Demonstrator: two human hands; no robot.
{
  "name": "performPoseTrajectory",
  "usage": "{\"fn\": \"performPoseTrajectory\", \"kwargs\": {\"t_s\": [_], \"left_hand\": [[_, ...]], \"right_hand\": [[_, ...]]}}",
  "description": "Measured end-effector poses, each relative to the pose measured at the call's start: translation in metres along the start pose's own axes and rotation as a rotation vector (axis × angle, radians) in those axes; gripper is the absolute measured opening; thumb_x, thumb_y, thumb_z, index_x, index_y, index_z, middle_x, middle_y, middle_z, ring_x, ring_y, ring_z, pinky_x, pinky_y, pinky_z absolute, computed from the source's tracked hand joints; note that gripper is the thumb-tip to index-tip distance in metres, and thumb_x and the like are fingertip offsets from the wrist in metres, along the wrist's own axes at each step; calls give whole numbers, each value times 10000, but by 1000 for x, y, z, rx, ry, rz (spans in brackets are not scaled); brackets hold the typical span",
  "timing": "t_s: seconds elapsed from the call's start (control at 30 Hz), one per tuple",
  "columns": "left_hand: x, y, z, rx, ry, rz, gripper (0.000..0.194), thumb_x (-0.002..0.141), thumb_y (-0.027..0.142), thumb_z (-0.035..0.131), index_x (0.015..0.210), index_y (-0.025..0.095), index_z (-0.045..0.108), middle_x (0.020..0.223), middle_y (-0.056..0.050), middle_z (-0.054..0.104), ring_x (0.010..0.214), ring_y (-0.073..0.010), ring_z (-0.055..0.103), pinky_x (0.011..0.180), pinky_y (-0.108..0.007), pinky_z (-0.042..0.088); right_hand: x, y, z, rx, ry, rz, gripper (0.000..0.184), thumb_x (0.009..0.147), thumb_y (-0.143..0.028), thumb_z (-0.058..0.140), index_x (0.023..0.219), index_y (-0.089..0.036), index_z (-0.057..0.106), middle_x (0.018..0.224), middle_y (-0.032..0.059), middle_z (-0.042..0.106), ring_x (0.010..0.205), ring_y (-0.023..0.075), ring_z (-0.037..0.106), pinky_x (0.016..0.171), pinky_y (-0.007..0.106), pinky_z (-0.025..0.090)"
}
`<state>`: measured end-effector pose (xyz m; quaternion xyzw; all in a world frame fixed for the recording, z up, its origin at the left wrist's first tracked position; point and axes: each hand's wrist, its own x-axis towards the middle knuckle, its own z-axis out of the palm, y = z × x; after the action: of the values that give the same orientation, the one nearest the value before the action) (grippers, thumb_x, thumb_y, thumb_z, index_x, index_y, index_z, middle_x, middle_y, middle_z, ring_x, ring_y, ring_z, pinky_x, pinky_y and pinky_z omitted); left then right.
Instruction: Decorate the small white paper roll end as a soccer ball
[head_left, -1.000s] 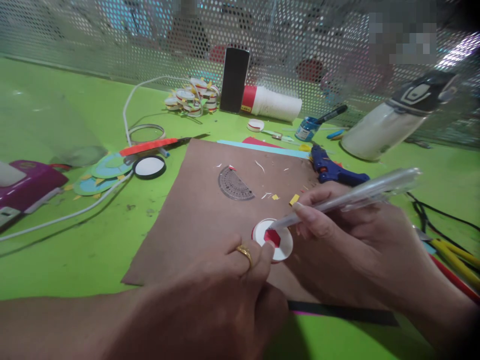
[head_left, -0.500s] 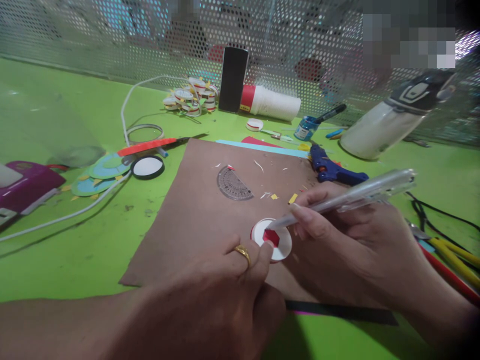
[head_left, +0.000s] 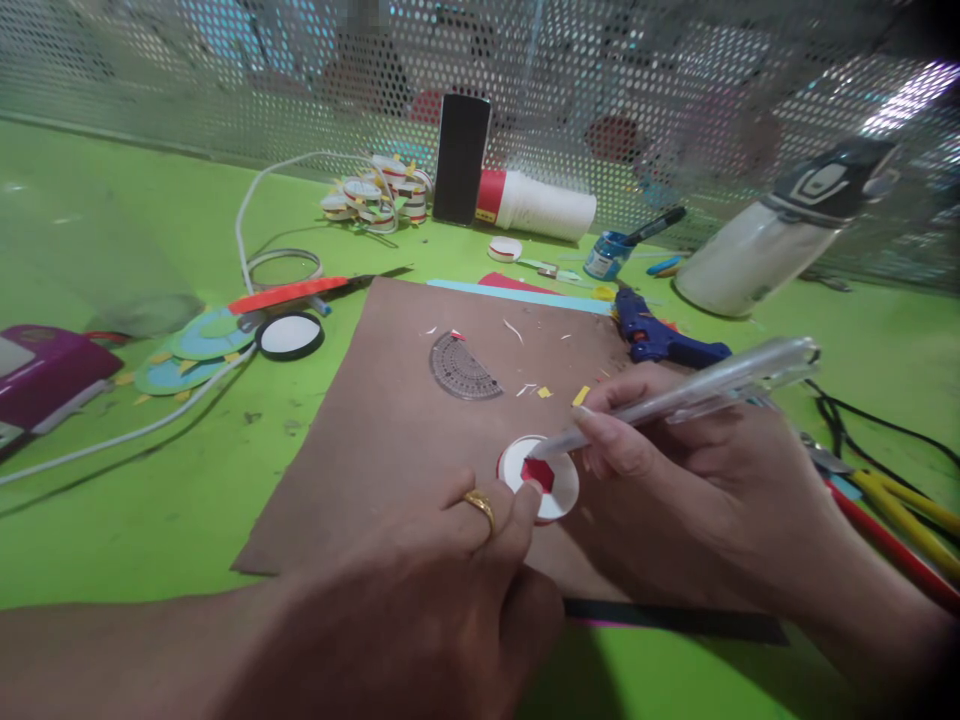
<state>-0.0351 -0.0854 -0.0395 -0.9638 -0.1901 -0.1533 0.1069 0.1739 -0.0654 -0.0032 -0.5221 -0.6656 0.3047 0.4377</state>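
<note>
My right hand (head_left: 660,450) is closed around a clear pen (head_left: 675,395), slanted so its tip meets the upper left edge of a small red hexagon (head_left: 541,472). That hexagon lies on a round white disc (head_left: 516,462) with a red edge on one side. With a fingertip pressed on the hexagon's lower edge, my left hand (head_left: 472,560) steadies the disc from the near side; a gold ring (head_left: 480,505) is on one finger. Beneath both hands is a brown sheet (head_left: 360,420). A clear protractor (head_left: 463,368) rests beyond the disc, near paper scraps (head_left: 545,392).
A blue glue gun (head_left: 660,335) and a white bottle (head_left: 757,250) stand at the right, with yellow-and-red-handled pliers (head_left: 900,510) nearer. Behind are a phone (head_left: 461,160), stacked paper cups (head_left: 551,205) and a blue jar (head_left: 607,257). An orange cutter (head_left: 289,293) lies at left.
The whole view has shifted slightly, with things appearing a little farther left. Both hands keep their grip, and the pen tip stays at the hexagon's edge.
</note>
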Motion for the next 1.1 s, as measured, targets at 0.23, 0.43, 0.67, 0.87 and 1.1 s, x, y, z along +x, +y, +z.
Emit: {"fn": "performPoseTrajectory", "kwargs": {"t_s": [0.23, 0.43, 0.67, 0.87, 1.1], "left_hand": [[1, 0, 0, 30, 43, -45, 88, 838, 214, 679, 788, 223, 608, 813, -50, 709, 772, -226, 565, 664, -345, 433], [-1, 2, 1, 34, 60, -28, 67, 862, 228, 651, 801, 216, 627, 911, -77, 733, 775, -221, 540, 718, -363, 446], [0, 0, -1, 79, -19, 19, 56, 849, 241, 652, 812, 212, 621, 929, -90, 748, 769, -230, 572, 666, -369, 442], [0, 3, 0, 78, -11, -12, 40, 829, 251, 626, 825, 214, 611, 974, -108, 760, 705, -228, 578, 672, -384, 468], [-1, 3, 1, 50, -26, -55, 69, 848, 226, 619, 803, 220, 567, 855, -59, 722, 659, -209, 564, 598, -368, 408]], "right_hand": [[-1, 0, 0, 30, 3, 23, 154, 821, -285, 808, 824, -191, 687, 625, -25, 702, 553, 97, 670, 523, 135, 541], [-2, 0, 0, 30, 19, 20, 169, 851, -320, 777, 814, -186, 682, 618, -14, 695, 533, 102, 656, 503, 153, 538], [-2, 1, 0, 13, 2, 17, 190, 840, -346, 802, 816, -193, 692, 639, -15, 696, 555, 109, 649, 514, 168, 530], [-2, 2, -2, -28, 11, 12, 195, 842, -354, 791, 802, -195, 685, 616, -14, 677, 535, 124, 621, 489, 204, 505], [-3, 2, -4, -71, -1, -16, 160, 886, -327, 740, 822, -193, 681, 645, -19, 693, 573, 110, 644, 536, 189, 510]]}}
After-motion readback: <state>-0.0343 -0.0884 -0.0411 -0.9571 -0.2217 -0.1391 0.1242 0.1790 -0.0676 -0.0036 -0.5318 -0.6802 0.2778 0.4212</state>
